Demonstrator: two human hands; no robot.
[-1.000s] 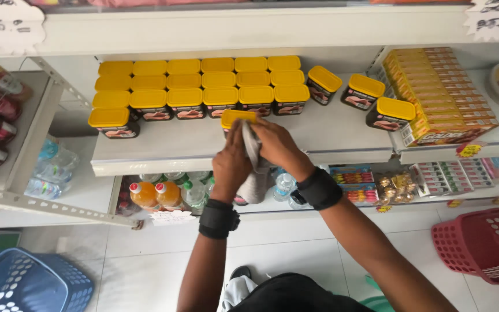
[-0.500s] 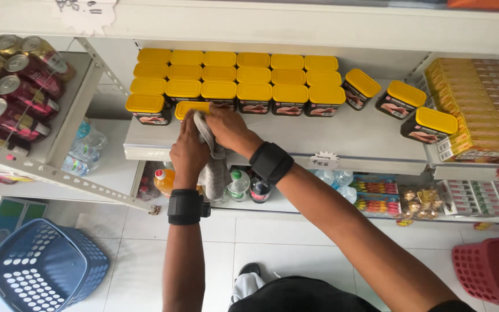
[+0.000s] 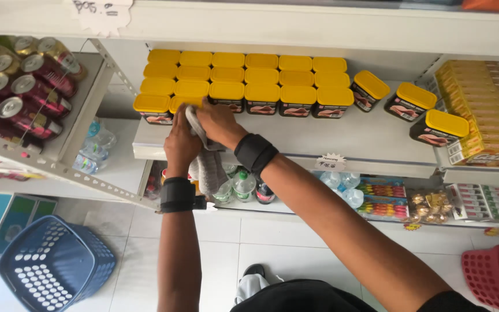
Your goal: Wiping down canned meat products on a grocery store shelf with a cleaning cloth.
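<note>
White shop shelving [image 3: 342, 138] carried rows of yellow-lidded tubs. Near the front left edge, the left hand [image 3: 181, 144] gripped one yellow-lidded tub [image 3: 181, 103] while the right hand [image 3: 218, 121] pressed a grey cloth [image 3: 208, 164] against it. It looked rigid, light and smooth; best held around its sides. Red drink cans [image 3: 21, 86] lay left; a blue basket [image 3: 50, 268] sat below.

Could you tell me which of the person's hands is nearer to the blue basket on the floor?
Left. The left hand is at the shelf edge, above and to the right of the blue basket. The right hand lies further right, on the grey cloth.
</note>
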